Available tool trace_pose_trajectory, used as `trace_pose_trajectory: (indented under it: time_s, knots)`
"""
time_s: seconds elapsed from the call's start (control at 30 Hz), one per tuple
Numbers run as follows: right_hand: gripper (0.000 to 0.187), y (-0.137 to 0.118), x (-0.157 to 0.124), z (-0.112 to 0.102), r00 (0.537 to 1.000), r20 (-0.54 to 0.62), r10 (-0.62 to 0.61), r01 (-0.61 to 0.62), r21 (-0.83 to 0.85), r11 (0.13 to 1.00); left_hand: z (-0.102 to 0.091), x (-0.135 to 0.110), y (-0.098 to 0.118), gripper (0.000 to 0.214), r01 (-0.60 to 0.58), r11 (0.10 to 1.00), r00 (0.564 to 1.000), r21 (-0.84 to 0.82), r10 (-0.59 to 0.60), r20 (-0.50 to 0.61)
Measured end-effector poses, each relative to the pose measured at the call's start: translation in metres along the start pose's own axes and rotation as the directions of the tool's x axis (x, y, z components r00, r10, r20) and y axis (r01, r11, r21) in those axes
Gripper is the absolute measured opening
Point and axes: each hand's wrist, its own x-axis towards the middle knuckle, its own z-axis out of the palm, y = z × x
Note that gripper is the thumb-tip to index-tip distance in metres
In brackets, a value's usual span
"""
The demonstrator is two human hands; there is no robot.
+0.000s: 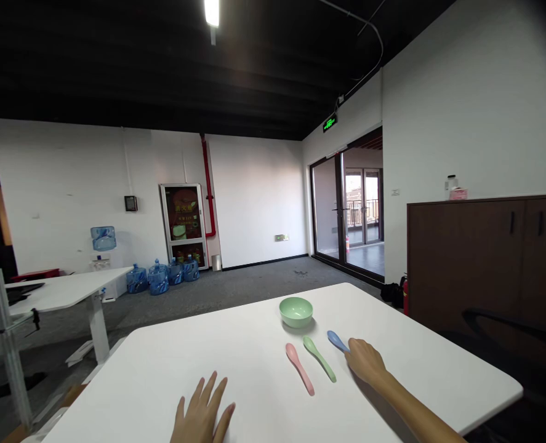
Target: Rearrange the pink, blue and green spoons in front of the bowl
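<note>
While under right hand (365,362), blue spoon (335,339), head leftward.

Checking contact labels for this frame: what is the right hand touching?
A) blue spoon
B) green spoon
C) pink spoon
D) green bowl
A. The fingertips of the right hand lie over the handle end of the blue spoon.
</note>
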Motion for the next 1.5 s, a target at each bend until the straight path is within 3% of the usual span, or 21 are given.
trace_pose_trajectory:
  time_s: [0.53,0.8,0.97,1.2,1.5]
  knots:
    - [0.029,0.003,-0.008,-0.007,0.996,-0.076,-0.046,0.045,-0.024,0.999,0.000,0.001,-0.001,0.054,-0.012,1.000,0.999,0.005,0.013,-0.040]
    - [0.055,-0.027,-0.026,-0.027,0.963,-0.211,-0.166,0.185,0.073,0.980,0.007,0.005,-0.008,0.053,-0.031,1.000,0.995,-0.003,0.031,-0.095]
    - [0.075,-0.054,-0.049,-0.038,0.951,-0.148,-0.270,0.295,0.189,0.937,0.007,0.004,-0.009,0.054,-0.032,0.999,0.994,-0.003,0.031,-0.107]
    - [0.077,-0.071,-0.071,-0.023,0.914,-0.124,-0.387,0.406,0.254,0.878,0.004,0.005,-0.007,0.054,-0.032,0.999,0.994,-0.005,0.031,-0.104]
    - [0.076,-0.076,-0.082,-0.011,0.904,-0.105,-0.415,0.428,0.244,0.870,0.004,0.006,-0.004,0.055,-0.023,1.000,0.997,0.012,0.024,-0.071]
